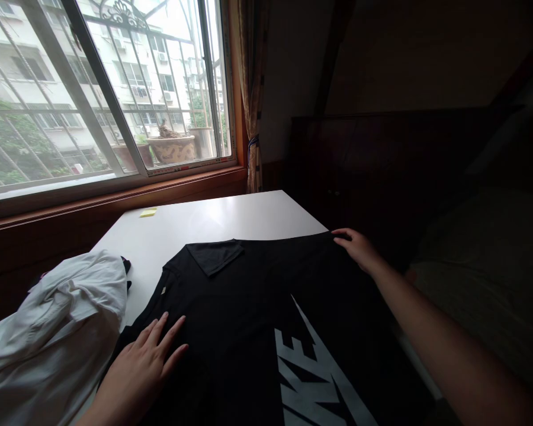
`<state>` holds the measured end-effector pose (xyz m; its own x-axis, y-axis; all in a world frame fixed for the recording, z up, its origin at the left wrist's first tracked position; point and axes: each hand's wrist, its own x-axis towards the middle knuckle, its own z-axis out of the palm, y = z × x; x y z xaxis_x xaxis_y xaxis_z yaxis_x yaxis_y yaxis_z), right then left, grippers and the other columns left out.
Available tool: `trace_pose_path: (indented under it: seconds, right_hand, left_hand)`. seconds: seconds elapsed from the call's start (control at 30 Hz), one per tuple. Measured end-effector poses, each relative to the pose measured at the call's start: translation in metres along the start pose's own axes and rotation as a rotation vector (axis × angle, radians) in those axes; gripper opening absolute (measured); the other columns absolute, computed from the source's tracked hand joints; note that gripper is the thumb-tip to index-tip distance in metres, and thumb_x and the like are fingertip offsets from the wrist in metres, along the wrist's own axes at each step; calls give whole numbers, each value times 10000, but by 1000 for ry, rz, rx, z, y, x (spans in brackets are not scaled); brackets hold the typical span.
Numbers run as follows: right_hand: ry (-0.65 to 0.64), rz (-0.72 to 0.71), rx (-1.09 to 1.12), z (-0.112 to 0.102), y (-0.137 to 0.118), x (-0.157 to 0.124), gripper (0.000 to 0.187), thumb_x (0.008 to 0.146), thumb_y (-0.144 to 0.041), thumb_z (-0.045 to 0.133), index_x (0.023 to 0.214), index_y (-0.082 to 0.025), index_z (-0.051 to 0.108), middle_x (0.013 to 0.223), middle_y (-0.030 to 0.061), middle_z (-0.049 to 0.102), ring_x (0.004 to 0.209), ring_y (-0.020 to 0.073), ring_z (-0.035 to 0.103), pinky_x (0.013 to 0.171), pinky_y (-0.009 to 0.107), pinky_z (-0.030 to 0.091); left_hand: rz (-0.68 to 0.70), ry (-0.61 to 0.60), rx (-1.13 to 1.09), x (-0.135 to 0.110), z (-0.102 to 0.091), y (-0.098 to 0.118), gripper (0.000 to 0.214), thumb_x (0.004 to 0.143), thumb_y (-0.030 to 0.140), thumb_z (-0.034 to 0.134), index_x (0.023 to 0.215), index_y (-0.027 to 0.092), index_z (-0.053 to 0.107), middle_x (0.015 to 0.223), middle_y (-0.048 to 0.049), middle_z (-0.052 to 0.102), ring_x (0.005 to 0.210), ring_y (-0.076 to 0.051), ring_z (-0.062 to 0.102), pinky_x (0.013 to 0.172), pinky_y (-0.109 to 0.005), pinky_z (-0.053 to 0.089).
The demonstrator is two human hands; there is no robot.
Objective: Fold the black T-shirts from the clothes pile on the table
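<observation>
A black T-shirt [240,319] with large grey lettering and a swoosh lies spread over the white table [231,213]. Its collar is toward the left, and one sleeve lies folded over near the far edge of the shirt. My left hand [148,355] rests on the cloth by the collar, fingers spread and flat. At the far right corner of the shirt, my right hand [355,245] pinches the hem between thumb and fingers, close to the table's right edge.
A heap of white clothing [75,307] sits at the table's left, with something dark under it. A yellow sticky note [148,212] lies near the back left corner. Beyond stand a barred window [128,89] and a tied curtain [252,106]. The right side is dark.
</observation>
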<state>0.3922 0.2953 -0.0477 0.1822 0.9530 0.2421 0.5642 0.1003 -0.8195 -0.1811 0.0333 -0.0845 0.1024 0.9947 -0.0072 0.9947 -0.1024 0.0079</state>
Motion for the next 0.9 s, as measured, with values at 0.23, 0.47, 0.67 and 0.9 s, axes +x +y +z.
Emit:
trace_pose_path:
  seconds: [0.23,0.47,0.67,0.9]
  right_hand:
    - [3,-57,-90,20,-11,26,270,819,-270,650,1076,-226,719,1142,80,721,1062,258,658,945,383,505]
    - [0,-63,-119,41,-23,26,244,824,-260,641,1050,-220,726,1099,81,729,1032,256,665,938,384,510]
    - [20,4,-83,46,-15,25,257,814,-254,653,1058,-225,726,1140,89,722,1065,265,660,940,387,514]
    - [28,41,-105,45,7,27,275,813,-248,661,1080,-217,720,1120,83,731,1042,248,677,931,381,521]
  left_hand:
    - [4,-121,57,-20,-21,11,662,918,639,415,1496,322,479,1413,-109,595,1238,-409,593,978,-566,507]
    - [-119,-57,87,26,-44,-2,655,926,634,409,1470,289,524,1212,-144,711,1136,-396,641,867,-511,536]
    - [-37,61,12,137,-33,-26,608,1019,470,390,1558,188,365,1651,-84,248,1513,-304,224,1197,-446,269]
    - [-217,34,-23,181,2,-47,644,1052,480,234,1595,134,241,1667,-125,149,1528,-349,134,1175,-594,235]
